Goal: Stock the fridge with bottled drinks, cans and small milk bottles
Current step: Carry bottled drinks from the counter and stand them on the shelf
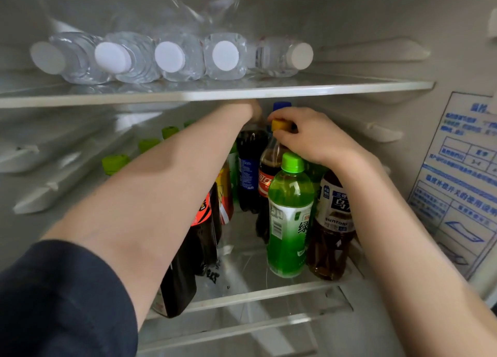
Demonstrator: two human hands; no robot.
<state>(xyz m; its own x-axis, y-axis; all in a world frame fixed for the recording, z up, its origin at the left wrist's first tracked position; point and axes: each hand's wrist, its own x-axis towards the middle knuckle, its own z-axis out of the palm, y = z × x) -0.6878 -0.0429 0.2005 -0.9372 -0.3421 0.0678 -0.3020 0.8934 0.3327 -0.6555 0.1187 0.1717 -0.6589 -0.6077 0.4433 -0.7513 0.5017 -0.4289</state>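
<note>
Both my arms reach into the fridge over its middle glass shelf (258,295). My right hand (314,136) grips the yellow cap of a cola bottle (269,174) standing upright mid-shelf. My left hand (252,110) is deeper in, at the top of a dark Pepsi bottle (248,174); its fingers are hidden under the upper shelf edge. In front stand a green tea bottle (289,222) and a brown Suntory tea bottle (333,230). Dark soda bottles (199,238) stand under my left forearm.
Several water bottles (172,57) with white caps lie on the upper glass shelf (215,94). Several green-capped bottles (115,163) line the left side of the middle shelf. A blue printed label (462,184) covers the right wall. A gap of bare shelf (242,262) lies between the bottle groups.
</note>
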